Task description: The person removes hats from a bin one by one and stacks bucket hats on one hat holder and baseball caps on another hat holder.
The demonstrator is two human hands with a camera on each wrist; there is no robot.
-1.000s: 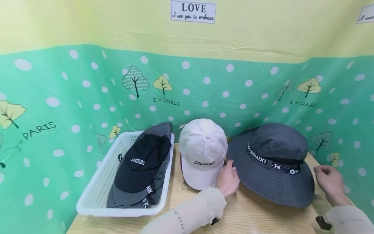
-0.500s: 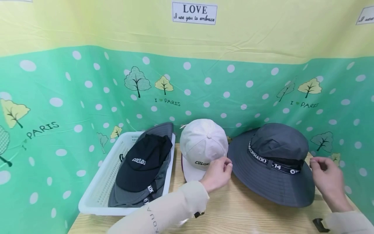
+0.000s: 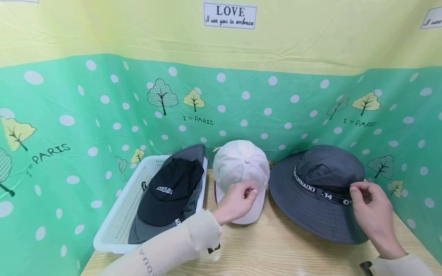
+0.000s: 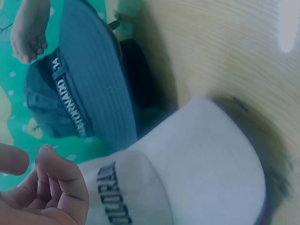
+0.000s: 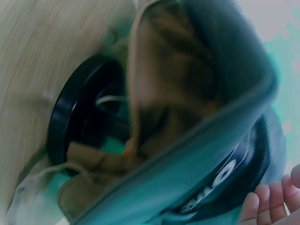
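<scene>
In the head view a white baseball cap (image 3: 238,161) lettered COLORADO faces forward at mid-table. My left hand (image 3: 236,201) hovers over its front with loosely curled fingers and hides the lettering. The left wrist view shows the thumb apart from those fingers, with nothing between them. To the right, a wide-brimmed dark grey hat (image 3: 328,165) with a lettered band stands raised on a black round-based stand (image 5: 61,117). My right hand (image 3: 374,216) is at the right side of this hat, fingertips close to the band, the fingers relaxed. Its brown lining shows in the right wrist view.
On the left a white plastic basket (image 3: 117,245) holds a black cap (image 3: 162,207) over more grey headwear. A patterned green and yellow curtain (image 3: 228,96) closes off the back and sides. The wooden tabletop (image 3: 276,253) shows in front of the hats.
My left hand has moved leftward from the gap beside the white cap to over its front. My right hand has come in left, from beyond the grey hat's brim to its crown.
</scene>
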